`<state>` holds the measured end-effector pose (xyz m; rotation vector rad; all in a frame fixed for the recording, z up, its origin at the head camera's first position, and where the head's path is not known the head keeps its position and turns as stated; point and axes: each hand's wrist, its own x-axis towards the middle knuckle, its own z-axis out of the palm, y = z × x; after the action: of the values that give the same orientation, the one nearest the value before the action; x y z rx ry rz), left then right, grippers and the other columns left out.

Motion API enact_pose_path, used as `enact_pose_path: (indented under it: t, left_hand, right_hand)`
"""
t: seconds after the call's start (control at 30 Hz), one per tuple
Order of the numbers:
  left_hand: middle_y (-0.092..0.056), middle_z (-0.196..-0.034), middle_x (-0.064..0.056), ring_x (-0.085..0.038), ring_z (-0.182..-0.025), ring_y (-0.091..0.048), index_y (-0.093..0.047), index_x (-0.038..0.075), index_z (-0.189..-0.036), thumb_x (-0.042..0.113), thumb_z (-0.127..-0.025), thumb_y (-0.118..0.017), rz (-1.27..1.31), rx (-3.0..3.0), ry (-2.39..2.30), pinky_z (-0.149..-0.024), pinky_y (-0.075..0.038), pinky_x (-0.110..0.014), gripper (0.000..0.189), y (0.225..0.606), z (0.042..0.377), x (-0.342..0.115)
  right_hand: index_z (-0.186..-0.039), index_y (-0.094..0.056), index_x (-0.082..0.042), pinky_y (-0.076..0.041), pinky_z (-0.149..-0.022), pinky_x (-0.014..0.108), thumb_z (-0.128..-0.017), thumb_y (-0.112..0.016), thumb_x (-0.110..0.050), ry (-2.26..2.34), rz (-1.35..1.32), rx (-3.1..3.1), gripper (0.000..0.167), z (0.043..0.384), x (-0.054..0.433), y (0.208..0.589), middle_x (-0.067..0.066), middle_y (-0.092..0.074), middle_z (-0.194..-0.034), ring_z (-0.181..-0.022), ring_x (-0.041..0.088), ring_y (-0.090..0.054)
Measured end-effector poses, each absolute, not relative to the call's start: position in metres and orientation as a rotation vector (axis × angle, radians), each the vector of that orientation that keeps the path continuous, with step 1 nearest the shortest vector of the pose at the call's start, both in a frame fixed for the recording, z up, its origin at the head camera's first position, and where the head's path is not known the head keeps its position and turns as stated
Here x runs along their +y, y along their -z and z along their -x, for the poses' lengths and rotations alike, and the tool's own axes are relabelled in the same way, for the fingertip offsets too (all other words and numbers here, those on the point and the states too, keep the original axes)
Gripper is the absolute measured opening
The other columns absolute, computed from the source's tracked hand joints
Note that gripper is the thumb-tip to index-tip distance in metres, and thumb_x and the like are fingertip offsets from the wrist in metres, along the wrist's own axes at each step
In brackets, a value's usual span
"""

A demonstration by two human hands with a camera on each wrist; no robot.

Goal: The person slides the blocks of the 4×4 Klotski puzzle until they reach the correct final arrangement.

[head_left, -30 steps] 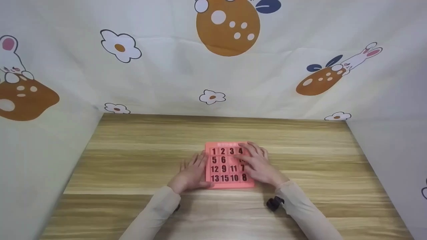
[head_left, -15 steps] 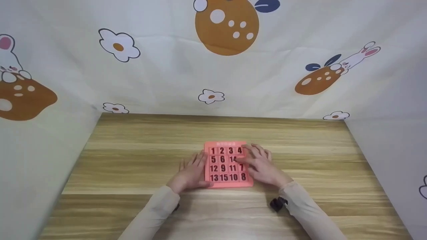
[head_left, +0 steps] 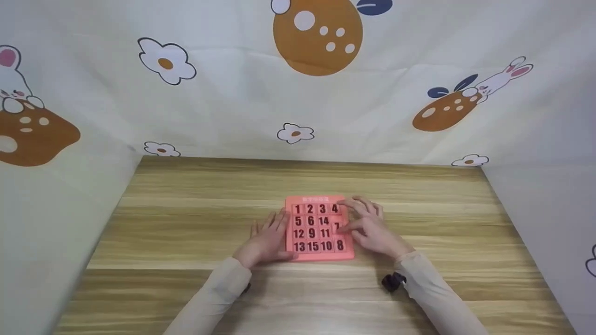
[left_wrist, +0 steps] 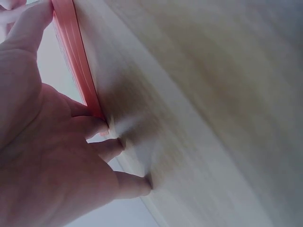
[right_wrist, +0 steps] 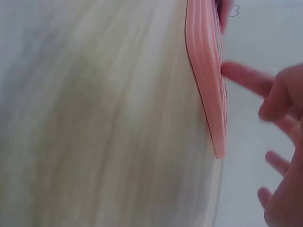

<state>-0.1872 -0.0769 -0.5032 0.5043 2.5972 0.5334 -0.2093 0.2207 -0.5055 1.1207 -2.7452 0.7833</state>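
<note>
A pink number slide puzzle [head_left: 321,257] lies flat on the table. My left hand [head_left: 266,243] rests along its left side, the thumb on the near left corner. In the left wrist view, several fingers of my left hand [left_wrist: 57,146] touch the tabletop beside the puzzle's edge [left_wrist: 78,56]. My right hand [head_left: 375,232] reaches over the right side, with a fingertip on the 7 tile [head_left: 336,227], which sits between the second and third rows. In the right wrist view, an extended finger [right_wrist: 246,79] touches the puzzle's top face [right_wrist: 203,61].
The wood-grain table [head_left: 209,186] surrounds the puzzle. A pale cloth [head_left: 223,107] printed with flowers and rabbits stands behind it and along both sides. Dark straps sit at both wrists, the right one [head_left: 393,282] plainer to see.
The 14 tile has slid left into the second row's third place. The right hand has drawn back to the right, and the 7 tile has shifted partway up. The left hand stays put.
</note>
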Motion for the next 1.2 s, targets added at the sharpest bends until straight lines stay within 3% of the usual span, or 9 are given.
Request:
enact_pose_path:
  t: [0.17,0.4,0.5,0.67,0.77,0.93,1.07,1.2]
  left_hand:
    - [-0.003,-0.161,-0.013,-0.036,-0.145,-0.002,-0.008,0.004,-0.155,0.051,-0.082,-0.070,-0.501,2.599,-0.534,-0.109,-0.001,-0.066,0.106,0.503,0.187,-0.077]
    - [-0.003,-0.160,-0.014,-0.037,-0.145,-0.003,-0.009,0.003,-0.155,0.051,-0.082,-0.070,-0.510,2.604,-0.543,-0.108,0.000,-0.067,0.107,0.503,0.186,-0.078]
    - [-0.003,-0.160,-0.014,-0.037,-0.145,-0.003,-0.008,0.003,-0.155,0.052,-0.082,-0.069,-0.512,2.605,-0.533,-0.109,-0.001,-0.067,0.106,0.503,0.187,-0.078]
    - [-0.002,-0.161,-0.013,-0.037,-0.145,-0.002,-0.007,0.004,-0.155,0.053,-0.082,-0.069,-0.494,2.595,-0.537,-0.109,0.001,-0.066,0.107,0.502,0.186,-0.079]
    - [-0.002,-0.161,-0.013,-0.037,-0.145,-0.003,-0.008,0.004,-0.155,0.052,-0.082,-0.069,-0.494,2.600,-0.538,-0.109,0.000,-0.066,0.106,0.501,0.185,-0.080]
    - [-0.004,-0.160,-0.014,-0.038,-0.144,-0.004,-0.010,0.002,-0.154,0.050,-0.083,-0.070,-0.513,2.607,-0.553,-0.109,-0.003,-0.067,0.105,0.500,0.184,-0.080]
    - [-0.004,-0.160,-0.014,-0.039,-0.144,-0.004,-0.010,0.002,-0.154,0.050,-0.083,-0.070,-0.518,2.606,-0.555,-0.109,-0.003,-0.067,0.105,0.501,0.185,-0.079]
    - [-0.004,-0.160,-0.014,-0.039,-0.144,-0.004,-0.010,0.003,-0.154,0.050,-0.082,-0.070,-0.519,2.606,-0.556,-0.108,-0.002,-0.067,0.106,0.502,0.185,-0.078]
  right_hand:
    - [-0.112,-0.074,-0.018,-0.011,-0.106,0.061,-0.079,-0.065,-0.003,-0.681,-1.041,-2.817,0.037,0.208,0.219,0.505,0.011,-0.033,-0.153,-0.137,0.045,-0.020]
    - [-0.125,-0.067,-0.021,-0.008,-0.106,0.067,-0.082,-0.062,-0.007,-0.699,-1.242,-2.853,0.046,0.201,0.210,0.507,0.011,-0.026,-0.156,-0.139,0.046,-0.015]
    - [-0.122,-0.069,-0.021,-0.009,-0.104,0.070,-0.082,-0.063,-0.007,-0.703,-1.244,-2.860,0.042,0.199,0.211,0.506,0.012,-0.027,-0.155,-0.139,0.046,-0.016]
    - [-0.098,-0.077,-0.017,-0.014,-0.104,0.068,-0.079,-0.066,-0.005,-0.678,-1.116,-2.772,0.025,0.200,0.216,0.506,0.011,-0.041,-0.147,-0.136,0.045,-0.024]
    - [-0.094,-0.078,-0.015,-0.015,-0.103,0.065,-0.077,-0.066,-0.004,-0.659,-1.117,-2.722,0.023,0.202,0.217,0.509,0.012,-0.043,-0.145,-0.134,0.045,-0.027]
    - [-0.111,-0.074,-0.016,-0.013,-0.105,0.061,-0.076,-0.064,-0.002,-0.703,-1.197,-2.720,0.038,0.203,0.211,0.509,0.015,-0.038,-0.148,-0.135,0.046,-0.024]
    - [-0.125,-0.067,-0.022,-0.009,-0.106,0.067,-0.080,-0.062,-0.004,-0.675,-1.256,-2.826,0.049,0.201,0.204,0.507,0.012,-0.026,-0.156,-0.139,0.046,-0.016]
    - [-0.121,-0.069,-0.023,-0.008,-0.105,0.070,-0.082,-0.063,-0.006,-0.664,-1.208,-2.893,0.044,0.200,0.206,0.505,0.009,-0.026,-0.156,-0.140,0.045,-0.014]
